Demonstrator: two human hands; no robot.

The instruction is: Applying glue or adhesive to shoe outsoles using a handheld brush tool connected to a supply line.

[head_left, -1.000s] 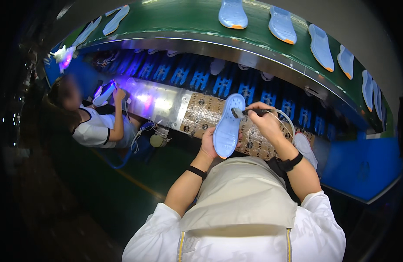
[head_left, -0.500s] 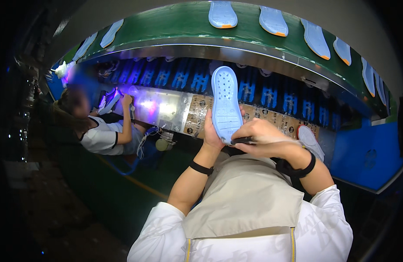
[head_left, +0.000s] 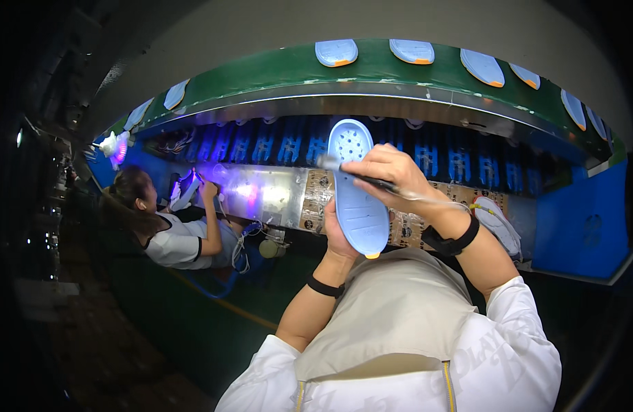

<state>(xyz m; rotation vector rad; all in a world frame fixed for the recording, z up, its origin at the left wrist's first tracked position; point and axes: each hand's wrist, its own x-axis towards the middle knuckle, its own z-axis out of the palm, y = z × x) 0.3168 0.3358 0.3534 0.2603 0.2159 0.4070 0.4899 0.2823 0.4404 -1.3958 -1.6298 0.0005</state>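
A light blue shoe sole [head_left: 363, 218] stands lengthwise before me, its hollow face with small holes at the far end turned up. My left hand [head_left: 338, 232] is closed around the sole's left edge from below. In my right hand [head_left: 392, 173] is a black-handled brush [head_left: 379, 183], gripped between the fingers and held over the sole's upper half. Its pale tip is blurred, so I cannot tell whether it touches the sole. A thin clear tube [head_left: 436, 201] trails from the handle toward my right wrist.
Several blue soles with orange tabs lie on a green shelf [head_left: 289, 69] ahead. Beneath it runs a row of blue-lit racks [head_left: 289, 142]. A white shoe [head_left: 496, 225] rests on the right, near a blue panel [head_left: 582, 226]. At left, a co-worker [head_left: 186, 233] handles a shoe under purple light.
My right hand has moved the brush from the sole's near end up toward its far, holed end. The sole has come slightly nearer me, and the whole view has shifted a little.
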